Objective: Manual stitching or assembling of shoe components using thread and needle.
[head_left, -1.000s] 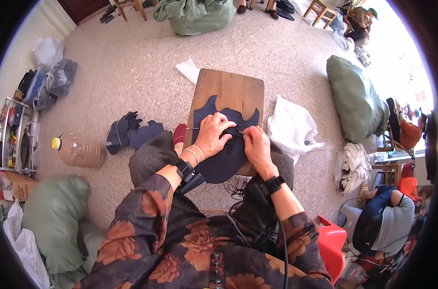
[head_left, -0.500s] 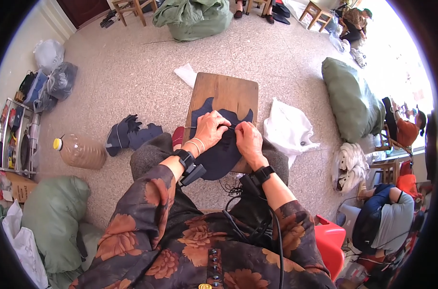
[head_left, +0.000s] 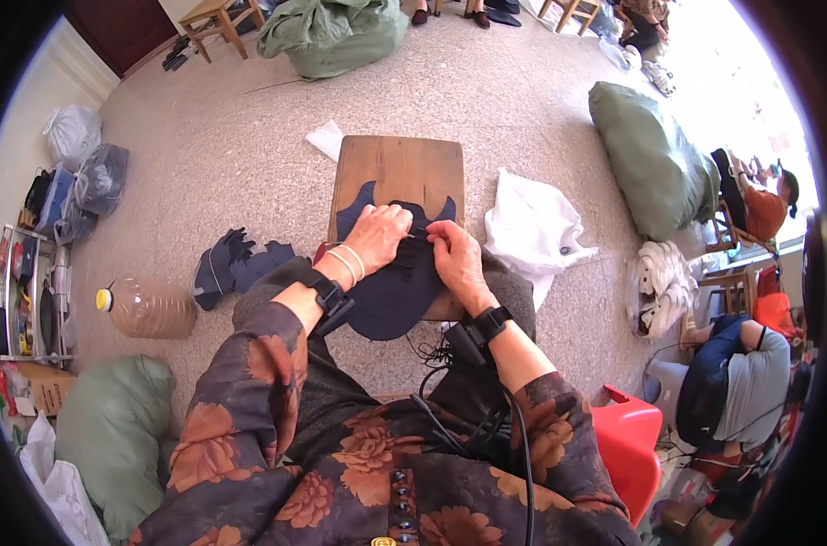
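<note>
A dark navy piece of cloth (head_left: 391, 305) with pointed corners and a rounded near end lies across a wooden stool (head_left: 400, 159); smaller dark pieces seem to be on top of it. My left hand (head_left: 377, 238) rests over its left part, fingers bent and pinched together; whatever is between the fingertips is too small to make out. Just to the right, my right hand (head_left: 459, 259) pinches an edge of the dark cloth between thumb and fingers. The two sets of fingertips are close, with a narrow gap between them.
A stack of dark cloth pieces (head_left: 241, 266) lies left of my leg, beside a large yellow-capped plastic bottle (head_left: 150, 308). To the right are a white bag (head_left: 532, 223), a green sack (head_left: 655, 164) and a red plastic stool (head_left: 627, 446). Other people (head_left: 764, 209) sit at the right.
My fingertips have shifted slightly over the cloth, the right hand's thumb and fingers now pinching at its edge. The whole view has moved, so the stool appears farther left.
</note>
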A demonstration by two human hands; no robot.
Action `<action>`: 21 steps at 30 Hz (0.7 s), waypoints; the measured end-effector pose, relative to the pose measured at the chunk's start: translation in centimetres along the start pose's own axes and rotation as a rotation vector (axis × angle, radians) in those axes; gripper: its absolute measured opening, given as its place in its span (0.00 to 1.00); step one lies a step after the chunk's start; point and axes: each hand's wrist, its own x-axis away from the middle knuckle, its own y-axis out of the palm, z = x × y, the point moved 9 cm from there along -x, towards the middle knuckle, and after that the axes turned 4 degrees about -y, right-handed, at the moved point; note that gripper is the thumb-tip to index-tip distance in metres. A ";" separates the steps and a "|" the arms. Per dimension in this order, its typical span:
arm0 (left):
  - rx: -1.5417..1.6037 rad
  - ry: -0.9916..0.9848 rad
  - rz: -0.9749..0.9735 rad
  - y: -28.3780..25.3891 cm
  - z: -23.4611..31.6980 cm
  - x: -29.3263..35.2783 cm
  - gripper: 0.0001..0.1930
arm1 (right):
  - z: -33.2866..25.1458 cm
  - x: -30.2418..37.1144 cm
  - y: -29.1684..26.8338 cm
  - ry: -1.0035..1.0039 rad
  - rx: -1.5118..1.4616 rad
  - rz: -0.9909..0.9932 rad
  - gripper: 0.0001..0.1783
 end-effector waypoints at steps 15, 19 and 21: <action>-0.085 0.023 0.106 -1.9 1.4 2.2 0.13 | -0.5 0.1 0.2 -0.003 0.058 -0.062 0.05; -0.244 0.034 0.140 -3.2 0.9 4.2 0.13 | -1.3 0.2 0.4 -0.040 0.170 -0.083 0.04; -0.069 -0.116 0.121 -4.7 -1.7 5.1 0.11 | -1.4 -0.1 0.4 -0.053 0.208 -0.079 0.03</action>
